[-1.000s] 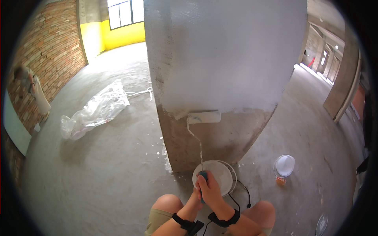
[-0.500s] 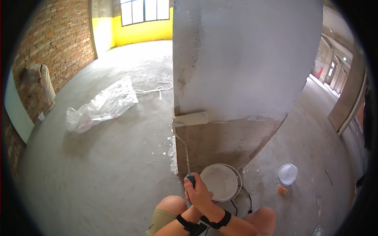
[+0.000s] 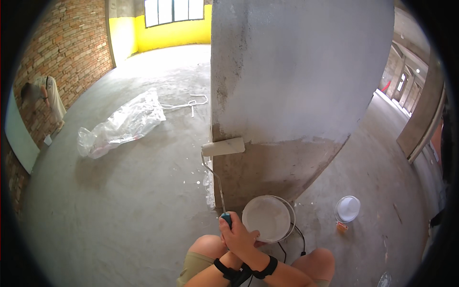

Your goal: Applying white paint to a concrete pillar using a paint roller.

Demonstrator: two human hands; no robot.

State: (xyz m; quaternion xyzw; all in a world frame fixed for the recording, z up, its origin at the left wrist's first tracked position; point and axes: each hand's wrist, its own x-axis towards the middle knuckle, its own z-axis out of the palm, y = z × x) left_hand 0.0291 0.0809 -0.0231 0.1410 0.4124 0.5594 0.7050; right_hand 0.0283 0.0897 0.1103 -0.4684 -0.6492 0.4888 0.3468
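My right hand (image 3: 237,237) is closed round the teal handle of a paint roller (image 3: 224,147). The roller's pale sleeve lies across the left edge of a grey wall face (image 3: 296,76), its left end sticking out past the corner. Crossing beneath the right wrist, my left hand (image 3: 256,235) is mostly hidden; its visible thumb and fingers pinch the near rim of a white bucket (image 3: 266,197). Pale paint is inside that bucket, which stands at the wall's foot. Below the roller, the wall has a darker brown-grey band (image 3: 272,167).
Crumpled clear plastic sheeting (image 3: 126,123) and a white cord (image 3: 191,103) lie on the floor to the left. A smaller white bucket (image 3: 348,209) stands right, beside an orange object (image 3: 342,226). Far left, a person (image 3: 52,98) bends near a brick wall. A black cable (image 3: 302,239) runs by my knee.
The roller has shifted a little left, so its end now overhangs the wall's corner. My left hand stays at the bucket rim. The whole view has tilted slightly.
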